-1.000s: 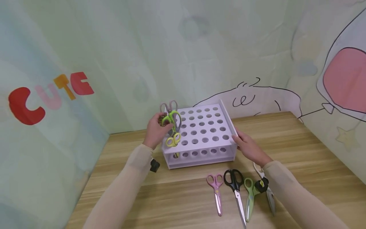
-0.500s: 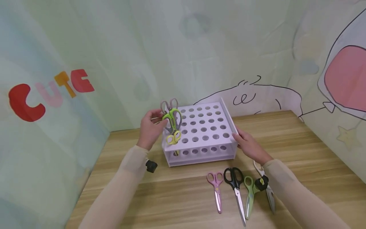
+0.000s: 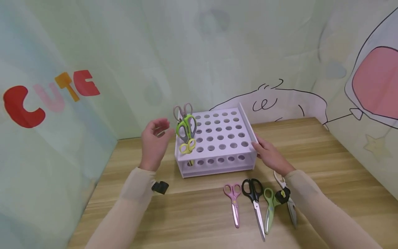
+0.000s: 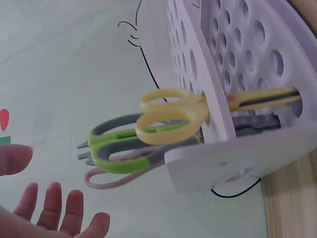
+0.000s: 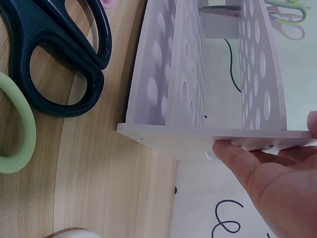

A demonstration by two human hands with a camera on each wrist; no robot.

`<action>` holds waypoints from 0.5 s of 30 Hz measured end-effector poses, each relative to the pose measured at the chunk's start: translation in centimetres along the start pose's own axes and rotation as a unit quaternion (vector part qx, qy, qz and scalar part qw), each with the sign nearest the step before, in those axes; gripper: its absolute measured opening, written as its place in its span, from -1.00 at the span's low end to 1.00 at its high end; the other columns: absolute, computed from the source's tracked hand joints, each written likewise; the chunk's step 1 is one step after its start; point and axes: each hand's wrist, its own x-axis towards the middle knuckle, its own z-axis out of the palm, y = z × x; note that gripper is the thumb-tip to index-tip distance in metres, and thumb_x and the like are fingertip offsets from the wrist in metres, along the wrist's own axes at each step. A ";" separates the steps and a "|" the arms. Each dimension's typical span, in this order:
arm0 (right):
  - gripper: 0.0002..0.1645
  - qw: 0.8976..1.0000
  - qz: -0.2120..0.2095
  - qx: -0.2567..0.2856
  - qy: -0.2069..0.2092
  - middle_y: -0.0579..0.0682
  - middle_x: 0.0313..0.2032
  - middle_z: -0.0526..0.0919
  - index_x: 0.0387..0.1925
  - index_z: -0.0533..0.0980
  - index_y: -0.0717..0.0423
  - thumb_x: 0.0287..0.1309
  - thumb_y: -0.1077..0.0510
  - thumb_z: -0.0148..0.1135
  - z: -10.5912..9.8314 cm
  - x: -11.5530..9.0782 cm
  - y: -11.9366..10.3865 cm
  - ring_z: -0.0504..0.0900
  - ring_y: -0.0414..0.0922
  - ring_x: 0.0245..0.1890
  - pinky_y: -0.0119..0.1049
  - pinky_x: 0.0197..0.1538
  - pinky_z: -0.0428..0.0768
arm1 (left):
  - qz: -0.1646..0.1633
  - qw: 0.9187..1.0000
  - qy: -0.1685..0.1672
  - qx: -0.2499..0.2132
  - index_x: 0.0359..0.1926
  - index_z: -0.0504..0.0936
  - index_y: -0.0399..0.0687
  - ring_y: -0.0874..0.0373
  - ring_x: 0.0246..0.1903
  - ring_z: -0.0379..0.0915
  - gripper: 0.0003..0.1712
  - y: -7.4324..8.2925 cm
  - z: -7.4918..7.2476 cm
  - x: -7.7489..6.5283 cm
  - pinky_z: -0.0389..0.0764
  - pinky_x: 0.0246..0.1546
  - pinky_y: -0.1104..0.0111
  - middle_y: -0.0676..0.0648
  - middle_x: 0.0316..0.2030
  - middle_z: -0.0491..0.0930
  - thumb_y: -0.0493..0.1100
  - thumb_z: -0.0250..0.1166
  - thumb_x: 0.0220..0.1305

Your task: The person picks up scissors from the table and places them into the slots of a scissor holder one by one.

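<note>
A white rack [image 3: 217,138] with rows of round holes stands on the wooden table. Three pairs of scissors stand upright in its left column: yellow scissors [image 3: 187,146] in front, green-and-grey scissors [image 3: 186,126] behind them, mauve-handled scissors [image 3: 183,111] at the back. Just left of the rack, my left hand [image 3: 157,141] is apart from the scissors, fingers spread and holding nothing. In the left wrist view, the yellow scissors' [image 4: 173,114] blades pass through both hole plates. My right hand [image 3: 273,157] holds the rack's right side panel, fingers against its outer face [image 5: 233,158].
On the table before the rack lie pink scissors [image 3: 234,205], black scissors [image 3: 255,197], light green scissors [image 3: 269,211] and white-handled scissors [image 3: 291,211], the last partly behind the right wrist. A printed curtain [image 3: 140,69] hangs close behind the rack.
My left hand has let go of the green-and-grey scissors and moved left, off the rack; they stay upright in it. The right hand keeps its place on the side panel.
</note>
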 end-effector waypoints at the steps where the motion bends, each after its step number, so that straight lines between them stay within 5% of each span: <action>1: -0.30 1.000 -0.002 0.000 0.001 0.32 0.47 0.04 0.55 -0.12 0.17 0.57 0.03 -0.21 0.0 0.1 0.0 0.16 0.24 0.40 0.11 0.33 0.31 | 0.000 1.000 0.001 -0.002 0.09 0.50 -0.33 -0.06 0.07 0.48 -0.60 0.2 0.0 -0.2 0.49 0.20 0.23 -0.25 0.03 0.54 -0.39 0.31 0.23; 15: -0.31 1.000 0.003 -0.008 -0.003 0.27 0.49 0.03 0.56 -0.11 0.10 0.58 0.00 -0.22 0.0 0.0 -0.3 0.12 0.22 0.43 0.13 0.33 0.31 | -0.046 0.999 -0.013 -0.018 0.05 0.53 -0.30 0.03 -0.10 0.53 -0.66 -0.1 0.6 -2.9 0.63 -0.09 0.40 -0.19 -0.08 0.57 -0.39 0.32 0.24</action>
